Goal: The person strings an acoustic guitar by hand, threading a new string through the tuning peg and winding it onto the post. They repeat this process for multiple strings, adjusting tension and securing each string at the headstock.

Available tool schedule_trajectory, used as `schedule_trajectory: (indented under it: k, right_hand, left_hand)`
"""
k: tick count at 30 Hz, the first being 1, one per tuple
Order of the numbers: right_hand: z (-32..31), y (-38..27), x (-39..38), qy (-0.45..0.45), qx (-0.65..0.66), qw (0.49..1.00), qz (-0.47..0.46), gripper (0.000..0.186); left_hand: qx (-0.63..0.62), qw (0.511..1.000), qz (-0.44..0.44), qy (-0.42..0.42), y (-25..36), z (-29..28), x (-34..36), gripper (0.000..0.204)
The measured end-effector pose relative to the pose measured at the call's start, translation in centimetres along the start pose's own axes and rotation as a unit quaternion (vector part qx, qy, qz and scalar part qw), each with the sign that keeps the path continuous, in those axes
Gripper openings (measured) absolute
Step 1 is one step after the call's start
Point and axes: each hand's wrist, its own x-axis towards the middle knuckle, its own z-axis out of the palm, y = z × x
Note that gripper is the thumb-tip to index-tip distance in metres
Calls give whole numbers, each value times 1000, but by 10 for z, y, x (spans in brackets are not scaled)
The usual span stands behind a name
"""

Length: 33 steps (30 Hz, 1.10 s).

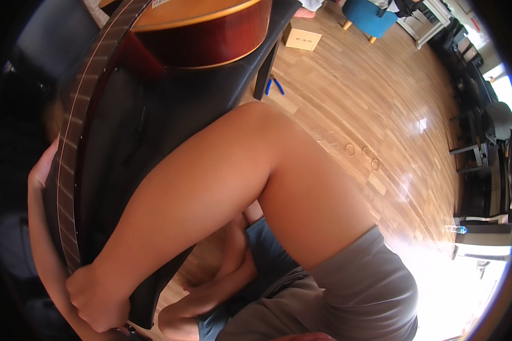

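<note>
An acoustic guitar lies on a black padded bench, its glossy red-brown body at the far end. The long fretted neck runs down toward me along the left. Bent at the elbow, my right arm crosses over the bench. My right hand is closed in a fist at the neck's near end; what its fingers grip is hidden. Past the neck's left side, my left hand rests against its edge. The fingers of that hand are out of sight behind the neck.
Blue-handled pliers lie on the wooden floor by a bench leg. Several thin coiled rings are spread out to the right. Farther back are a cardboard box and a blue stool. My folded legs are below.
</note>
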Motion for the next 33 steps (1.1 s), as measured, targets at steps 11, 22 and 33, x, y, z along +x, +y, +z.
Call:
schedule_trajectory:
  k: [11, 22, 33]
  right_hand:
    - [4, 19, -13, 27, 43, 999, 0, 33]
    - [15, 22, -3, 148, 72, 986, 10, 15]
    - [5, 15, 5, 157, 39, 987, -10, 18]
  left_hand:
    - [47, 998, -20, 36, 4, -21, -11, 87]
    - [269, 838, 309, 360, 17, 16, -293, 50]
    - [51, 708, 517, 479, -223, 155, -368, 44]
